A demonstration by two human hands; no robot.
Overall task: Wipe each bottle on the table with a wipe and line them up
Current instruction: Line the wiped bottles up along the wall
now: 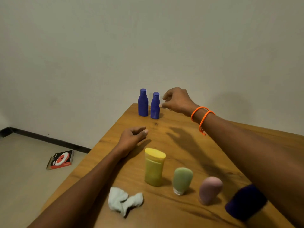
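Two blue bottles stand upright side by side at the table's far corner: the left blue bottle and the right blue bottle. My right hand hovers just right of the right one, fingertips close to it, fingers apart, holding nothing. My left hand rests on the table with loosely curled fingers, empty. Nearer stand a yellow bottle, a green tube, a pink tube and a dark blue bottle, partly hidden by my right forearm. A crumpled white wipe lies at the front left.
The wooden table ends at a left edge running diagonally and a far corner near the wall. A red and black box lies on the floor to the left. Orange bracelets circle my right wrist.
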